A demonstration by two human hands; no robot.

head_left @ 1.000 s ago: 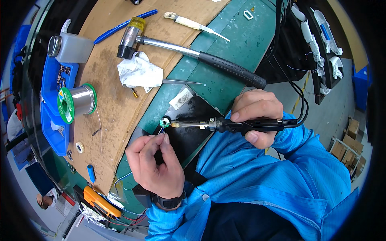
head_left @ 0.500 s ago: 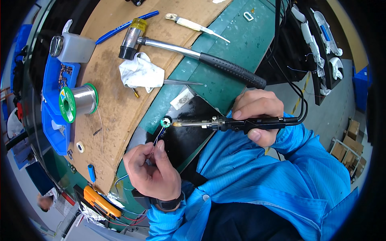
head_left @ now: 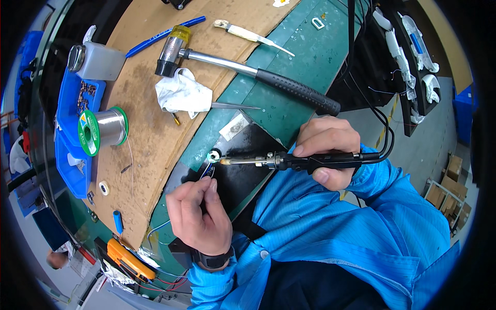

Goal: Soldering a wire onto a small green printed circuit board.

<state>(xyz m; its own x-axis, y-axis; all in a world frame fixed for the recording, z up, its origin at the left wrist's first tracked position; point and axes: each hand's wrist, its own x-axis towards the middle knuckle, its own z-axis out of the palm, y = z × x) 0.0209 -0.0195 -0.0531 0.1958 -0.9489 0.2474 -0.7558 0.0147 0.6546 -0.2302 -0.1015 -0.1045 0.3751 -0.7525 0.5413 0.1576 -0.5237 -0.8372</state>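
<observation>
From the head camera I saw my right hand (head_left: 326,150) wrapped closed around the black handle of a soldering iron (head_left: 305,161), its cable running off over the wrist. The iron lay nearly level, and its tip met a small round green-rimmed part (head_left: 213,155) that sat on a black mat (head_left: 243,178) at the near edge of the bench (head_left: 305,57). My left hand (head_left: 199,217) was just below that part, its grip pinched shut on a thin blue wire (head_left: 205,171) whose upper end reached up to the part; I could not tell whether wire and tip touched. Farther up, on a brown cardboard sheet (head_left: 139,129), lay a crumpled white cloth (head_left: 182,93) with tweezers (head_left: 235,106) poking out from beside it. A hammer (head_left: 248,72) with a black rubber handle stretched across cardboard and green surface. To the left, a spool of solder wire (head_left: 103,129) rested by a blue tray (head_left: 72,129), well apart from both hands.
</observation>
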